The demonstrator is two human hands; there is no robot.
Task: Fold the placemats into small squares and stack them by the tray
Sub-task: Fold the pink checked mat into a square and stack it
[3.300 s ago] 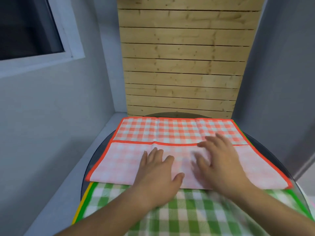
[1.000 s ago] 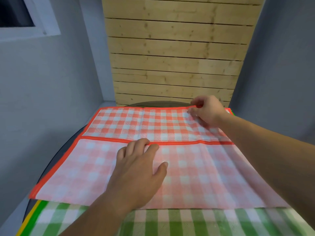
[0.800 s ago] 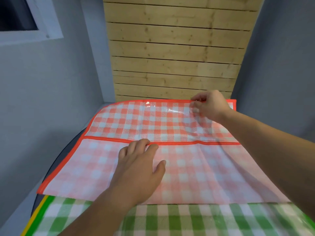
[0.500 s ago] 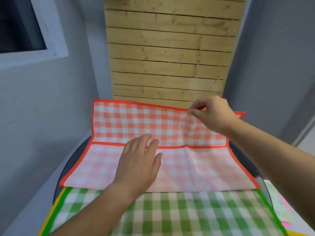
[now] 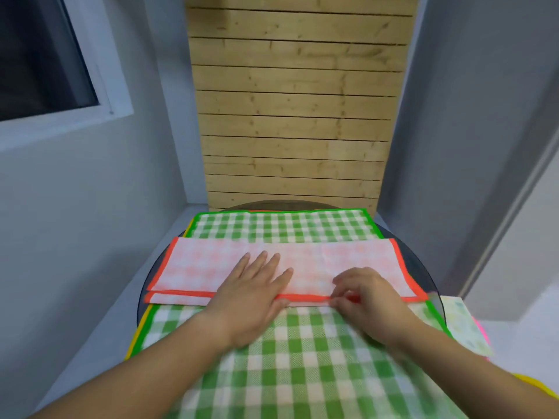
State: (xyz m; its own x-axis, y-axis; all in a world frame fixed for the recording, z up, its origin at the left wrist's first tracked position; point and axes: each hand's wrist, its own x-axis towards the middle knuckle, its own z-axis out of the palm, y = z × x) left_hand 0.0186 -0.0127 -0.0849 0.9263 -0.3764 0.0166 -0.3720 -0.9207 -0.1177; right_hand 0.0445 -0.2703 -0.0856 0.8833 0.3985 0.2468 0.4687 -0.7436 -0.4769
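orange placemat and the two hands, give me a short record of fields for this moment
orange placemat: folded to a long strip, pale side up, across the green placemat
left hand: flat, pressing the strip
right hand: fingers curled, pinching the strip's near edge
table: round, dark, under both mats
tray: not in view
fold state: not yet a small square

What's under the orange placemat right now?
The orange placemat lies on a green checked placemat, which shows past its far and near edges. A yellow edge peeks out lower down, over the dark table. Anything else beneath is covered.
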